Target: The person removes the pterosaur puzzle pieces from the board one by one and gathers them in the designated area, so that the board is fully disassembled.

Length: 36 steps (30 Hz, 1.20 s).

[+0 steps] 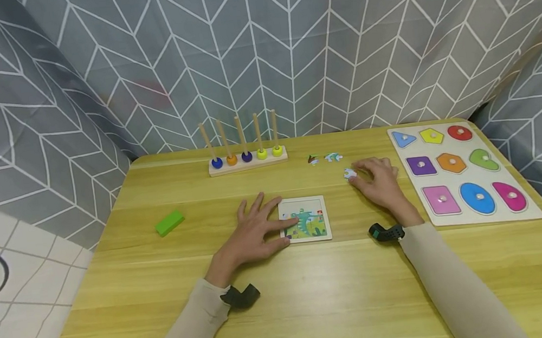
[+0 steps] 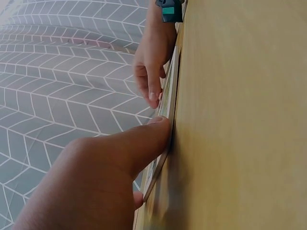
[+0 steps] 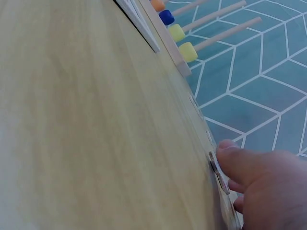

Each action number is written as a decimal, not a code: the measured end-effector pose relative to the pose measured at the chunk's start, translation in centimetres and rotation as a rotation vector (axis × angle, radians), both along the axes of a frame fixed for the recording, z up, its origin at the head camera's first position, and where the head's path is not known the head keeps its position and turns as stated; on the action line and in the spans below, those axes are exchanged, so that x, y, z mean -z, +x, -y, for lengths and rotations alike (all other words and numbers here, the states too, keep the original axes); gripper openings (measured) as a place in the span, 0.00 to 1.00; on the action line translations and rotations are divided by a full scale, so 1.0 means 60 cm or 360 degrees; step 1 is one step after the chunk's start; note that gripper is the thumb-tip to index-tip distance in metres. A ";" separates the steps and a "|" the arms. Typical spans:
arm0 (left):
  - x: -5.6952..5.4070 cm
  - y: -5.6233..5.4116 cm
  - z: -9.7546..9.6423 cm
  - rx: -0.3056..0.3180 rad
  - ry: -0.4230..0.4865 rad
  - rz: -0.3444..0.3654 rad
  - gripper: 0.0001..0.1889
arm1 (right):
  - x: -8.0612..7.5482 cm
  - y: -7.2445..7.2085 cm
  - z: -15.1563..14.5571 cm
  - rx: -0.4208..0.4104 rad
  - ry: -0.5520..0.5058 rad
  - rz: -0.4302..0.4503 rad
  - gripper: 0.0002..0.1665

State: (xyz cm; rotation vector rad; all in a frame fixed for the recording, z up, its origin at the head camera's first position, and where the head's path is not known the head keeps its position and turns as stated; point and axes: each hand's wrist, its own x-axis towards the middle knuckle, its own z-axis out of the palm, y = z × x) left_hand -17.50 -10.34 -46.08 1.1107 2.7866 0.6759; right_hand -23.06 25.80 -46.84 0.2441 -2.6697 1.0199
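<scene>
My left hand (image 1: 252, 233) rests with spread fingers on the left side of a small square jigsaw board (image 1: 303, 202). Its index finger reaches over the green dinosaur picture, and the thumb lies at the lower left edge. To the right of the board, my right hand (image 1: 381, 183) pinches a whitish jigsaw piece (image 1: 349, 173) between thumb and fingers. Seen from the right wrist, the piece (image 3: 219, 173) is tilted close over the wood beside the thumb. Two loose jigsaw pieces, one green and white (image 1: 333, 157) and one brownish (image 1: 312, 160), lie farther back.
A peg stand (image 1: 248, 164) with coloured beads on upright rods stands at the back. On the left lies a green block (image 1: 169, 223). A shape board (image 1: 415, 188) with knobbed pieces covers the table's right side. Patterned curtains (image 1: 289, 53) hang behind the table.
</scene>
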 end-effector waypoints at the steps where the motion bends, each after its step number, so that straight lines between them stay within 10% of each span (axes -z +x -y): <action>1: 0.000 0.000 0.000 -0.0002 0.0000 0.0005 0.24 | 0.000 0.000 0.000 0.0010 0.0020 0.0000 0.21; 36: 0.002 -0.001 0.002 0.0013 0.0002 -0.0020 0.25 | -0.004 -0.069 -0.053 -0.0083 0.0059 0.0106 0.22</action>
